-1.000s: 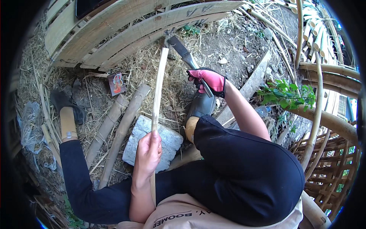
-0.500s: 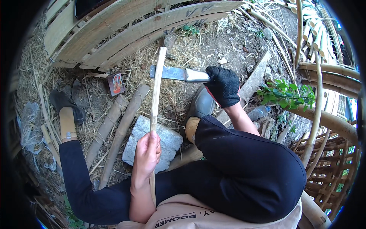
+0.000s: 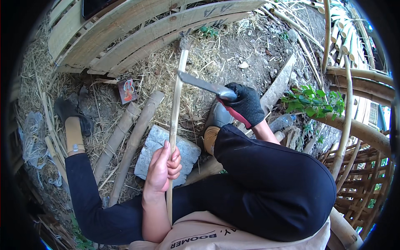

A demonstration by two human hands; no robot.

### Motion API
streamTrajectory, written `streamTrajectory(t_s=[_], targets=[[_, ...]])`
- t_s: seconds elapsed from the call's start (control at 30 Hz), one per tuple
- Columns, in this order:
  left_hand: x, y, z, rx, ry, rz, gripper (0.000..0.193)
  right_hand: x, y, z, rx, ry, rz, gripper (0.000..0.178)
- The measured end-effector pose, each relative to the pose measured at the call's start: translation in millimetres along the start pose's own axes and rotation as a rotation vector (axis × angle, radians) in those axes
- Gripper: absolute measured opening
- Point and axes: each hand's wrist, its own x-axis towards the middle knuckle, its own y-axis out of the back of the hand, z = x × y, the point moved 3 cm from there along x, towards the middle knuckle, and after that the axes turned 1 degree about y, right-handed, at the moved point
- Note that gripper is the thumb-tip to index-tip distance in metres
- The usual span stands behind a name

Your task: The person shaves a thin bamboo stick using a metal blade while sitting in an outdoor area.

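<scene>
My bare left hand is closed round a long, pale bamboo strip that runs from my lap away from me toward the wooden slats. A black and red work glove covers my right hand, which grips the handle of a knife with a broad, flat metal blade. The blade points left, and its tip end meets or overlaps the strip near the strip's far part; whether it touches cannot be told. Below the strip lies a rough grey stone block, partly hidden by my left hand.
A slatted wooden panel stands at the far left. Two bamboo poles and a small printed packet lie on the straw-strewn ground. To the right are a leafy plant, a plastic bottle, a woven bamboo basket and stacked bamboo.
The knife's blade has tilted, turning edge-on, and its tip has shifted right. My right wrist has rotated and moved slightly nearer. The strip and my left hand have shifted a little to the right.
</scene>
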Motion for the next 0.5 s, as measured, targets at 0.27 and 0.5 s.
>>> streamTrajectory(t_s=[0.27, 0.5], targets=[[6.1, 3.3, -6.2, 0.232, -0.094, 0.162, 0.034, 10.0, -6.4, -11.2, -0.077, -0.365, -0.134, 0.041], [9.0, 5.9, -11.5, 0.304, -0.117, 0.137, 0.036, -24.8, -21.8, 29.6, 0.505, -0.536, -0.082, 0.022]])
